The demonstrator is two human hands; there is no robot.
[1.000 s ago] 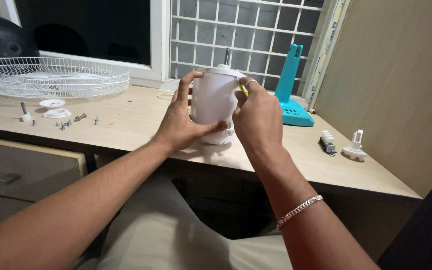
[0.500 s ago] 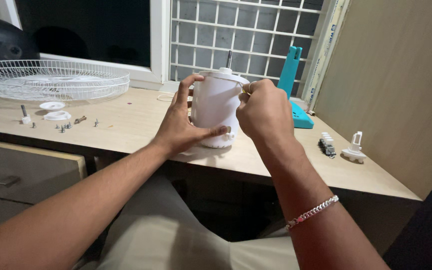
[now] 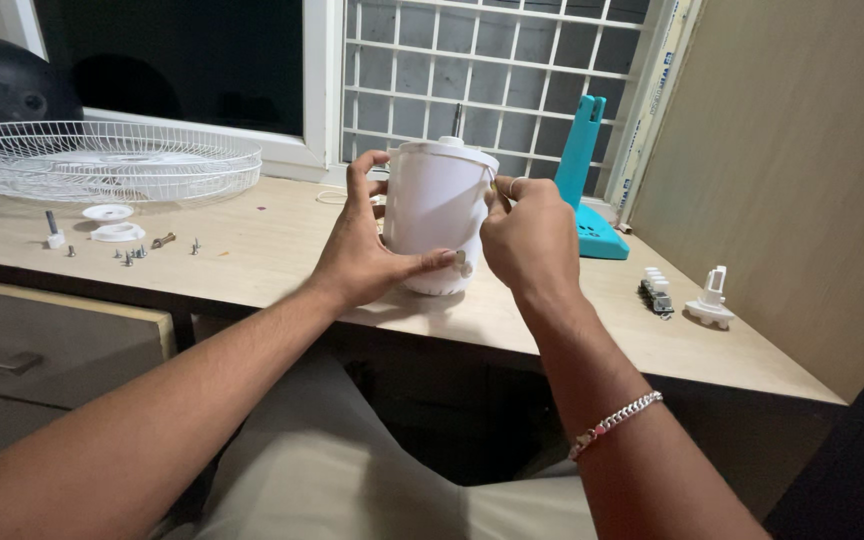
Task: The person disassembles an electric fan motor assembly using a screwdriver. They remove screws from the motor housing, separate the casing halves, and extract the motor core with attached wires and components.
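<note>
On the table [image 3: 252, 250], near the front edge, stands a white plastic housing [image 3: 437, 215], round like a jug and upright. I see my left hand [image 3: 367, 255] wrapped around its left side. The fingers reach up toward the top rim and the thumb [image 3: 430, 262] presses across the lower front. This grip is pressed on the housing.

My right hand [image 3: 532, 240] is at the right side of the housing, touching it near the top. Its fingers are curled in and pinch something thin and yellowish [image 3: 493, 187] against the rim. It is too small for me to tell what it is. A ring [image 3: 515, 183] sits on one finger, and a silver bracelet [image 3: 617, 420] hangs on that wrist.

Far to the left lies a white wire fan guard [image 3: 102, 160], flat on the table. Just in front of it are two small white round parts [image 3: 112, 222] and a few little screws [image 3: 137, 252]. Behind the housing, to the right, stands a teal plastic stand [image 3: 584, 175]. Farther right, near the wall, a small switch block [image 3: 656, 288] and a small white piece [image 3: 711, 297] sit side by side, well apart from my hands.
</note>
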